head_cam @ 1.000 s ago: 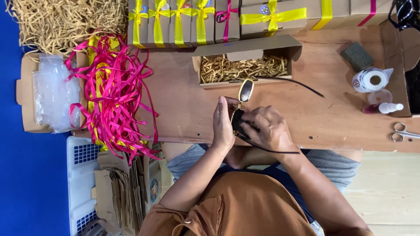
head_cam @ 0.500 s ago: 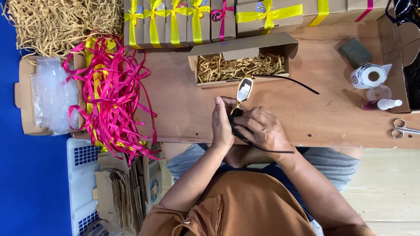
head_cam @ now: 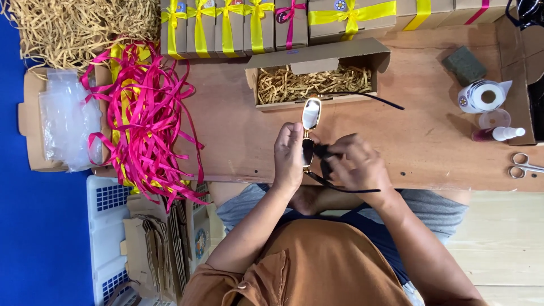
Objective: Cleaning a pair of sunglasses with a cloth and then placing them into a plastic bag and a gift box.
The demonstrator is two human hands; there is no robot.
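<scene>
Sunglasses [head_cam: 310, 127]: held above the worktop [head_cam: 238, 130], just in front of an open box [head_cam: 317, 79] of paper shred. Left hand [head_cam: 289, 156]: grip clamped on the frame beside 1 lens. Right hand [head_cam: 357, 161]: fingers closed on a dark cloth [head_cam: 324, 154] against the lower lens. Pink ribbons [head_cam: 144, 119] lay at the left; scissors [head_cam: 524, 166] and a tape roll [head_cam: 483, 96] at the right.

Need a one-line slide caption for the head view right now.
Both hands, left hand and right hand, hold sunglasses above a wooden table, before an open box of paper shreds.
</scene>
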